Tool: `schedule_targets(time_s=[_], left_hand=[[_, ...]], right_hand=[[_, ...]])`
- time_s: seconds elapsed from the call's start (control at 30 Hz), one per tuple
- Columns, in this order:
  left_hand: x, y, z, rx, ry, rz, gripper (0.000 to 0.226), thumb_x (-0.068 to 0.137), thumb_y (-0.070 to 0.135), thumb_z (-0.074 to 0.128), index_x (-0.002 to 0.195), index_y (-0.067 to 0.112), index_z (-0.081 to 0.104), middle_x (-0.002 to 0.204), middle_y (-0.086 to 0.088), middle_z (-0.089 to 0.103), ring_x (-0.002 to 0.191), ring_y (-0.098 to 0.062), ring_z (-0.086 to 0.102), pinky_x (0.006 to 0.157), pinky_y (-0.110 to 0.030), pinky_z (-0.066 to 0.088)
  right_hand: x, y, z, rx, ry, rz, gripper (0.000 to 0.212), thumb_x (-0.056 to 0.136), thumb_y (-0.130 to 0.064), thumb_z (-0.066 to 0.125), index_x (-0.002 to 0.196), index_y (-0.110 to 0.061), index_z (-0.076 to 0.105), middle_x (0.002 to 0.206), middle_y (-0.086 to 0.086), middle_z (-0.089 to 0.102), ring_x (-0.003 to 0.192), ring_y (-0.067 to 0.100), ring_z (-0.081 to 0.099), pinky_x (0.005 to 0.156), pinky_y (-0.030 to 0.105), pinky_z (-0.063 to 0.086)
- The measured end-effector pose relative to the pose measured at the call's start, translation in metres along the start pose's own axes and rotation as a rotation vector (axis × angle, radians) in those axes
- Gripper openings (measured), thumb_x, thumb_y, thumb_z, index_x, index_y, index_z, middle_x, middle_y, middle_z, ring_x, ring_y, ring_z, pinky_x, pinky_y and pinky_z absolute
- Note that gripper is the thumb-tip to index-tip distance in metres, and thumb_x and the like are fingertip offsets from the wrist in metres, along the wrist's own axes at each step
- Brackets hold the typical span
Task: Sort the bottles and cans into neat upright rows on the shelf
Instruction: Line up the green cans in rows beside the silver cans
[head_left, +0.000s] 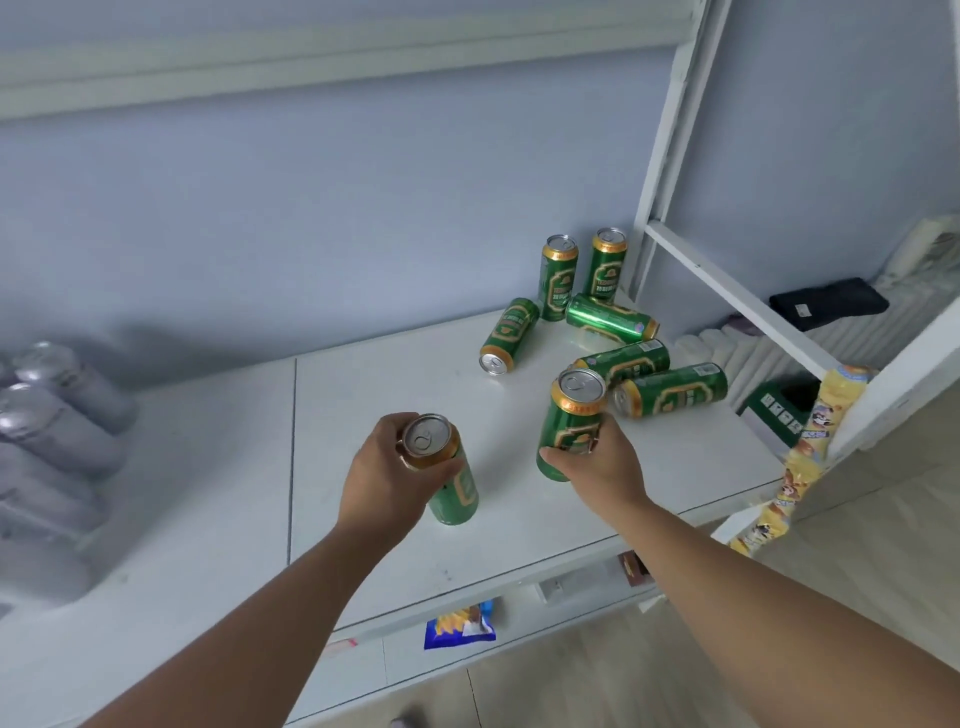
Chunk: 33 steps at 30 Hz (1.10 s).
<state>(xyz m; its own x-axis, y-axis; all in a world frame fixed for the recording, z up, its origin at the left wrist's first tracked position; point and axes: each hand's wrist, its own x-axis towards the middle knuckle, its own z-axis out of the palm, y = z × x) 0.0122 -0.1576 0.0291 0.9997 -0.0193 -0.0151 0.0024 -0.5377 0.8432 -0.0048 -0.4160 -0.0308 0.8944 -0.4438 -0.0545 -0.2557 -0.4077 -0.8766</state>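
My left hand (387, 475) grips a green beer can (457, 493) near its top, over the middle of the white shelf (363, 415). My right hand (602, 467) holds a second green can (566, 415) upright by its side. Two more cans stand upright at the back, one (558, 280) left of the other (605, 267). Several cans lie on their sides: one (508, 335) behind my hands, one (610, 318) by the upright pair, two (631, 362) (675, 389) at the right.
Blurred grey cans (57, 410) lie stacked at the shelf's left end. A white upright post (670, 156) and slanted bar (737, 296) bound the right side. Yellow snack packets (800, 457) hang at the right edge. A blue packet (460, 626) sits on the lower shelf.
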Motion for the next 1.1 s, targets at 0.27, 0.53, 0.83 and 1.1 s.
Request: schedule_targets(time_s=[0.27,0.53,0.83,1.1], left_hand=[[0.020,-0.021,-0.064,0.010,0.087,-0.038,0.057,0.067,0.039,0.087,0.117,0.038,0.059,0.104,0.021,0.067,0.096,0.001,0.063,0.084,-0.033,0.057],[0.063,-0.066,-0.131,-0.012,0.226,-0.107,0.058,0.064,0.041,0.087,0.114,0.041,0.059,0.106,0.020,0.066,0.099,-0.005,0.063,0.086,-0.035,0.056],[0.135,-0.120,-0.206,-0.029,0.343,-0.181,0.063,0.069,0.033,0.088,0.124,0.031,0.057,0.109,0.013,0.067,0.101,-0.012,0.064,0.085,-0.031,0.052],[0.191,-0.152,-0.250,0.006,0.440,-0.281,0.058,0.071,0.035,0.086,0.121,0.026,0.059,0.104,0.011,0.063,0.104,-0.016,0.064,0.088,-0.030,0.050]], right_hand=[[0.001,-0.045,0.065,-0.044,-0.145,-0.094,0.058,0.067,-0.032,0.090,0.112,-0.023,0.056,0.102,-0.007,0.068,0.093,0.016,0.064,0.079,0.032,0.051],[0.013,-0.098,0.151,-0.067,-0.268,-0.143,0.056,0.066,-0.032,0.091,0.111,-0.023,0.059,0.098,-0.011,0.068,0.091,0.012,0.063,0.073,0.028,0.046],[0.040,-0.160,0.253,-0.111,-0.342,-0.168,0.055,0.067,-0.032,0.090,0.111,-0.022,0.059,0.098,-0.013,0.066,0.092,0.012,0.063,0.068,0.020,0.044],[0.063,-0.200,0.339,-0.124,-0.419,-0.223,0.059,0.066,-0.033,0.089,0.116,-0.021,0.060,0.104,-0.005,0.069,0.095,0.017,0.064,0.073,0.027,0.048]])
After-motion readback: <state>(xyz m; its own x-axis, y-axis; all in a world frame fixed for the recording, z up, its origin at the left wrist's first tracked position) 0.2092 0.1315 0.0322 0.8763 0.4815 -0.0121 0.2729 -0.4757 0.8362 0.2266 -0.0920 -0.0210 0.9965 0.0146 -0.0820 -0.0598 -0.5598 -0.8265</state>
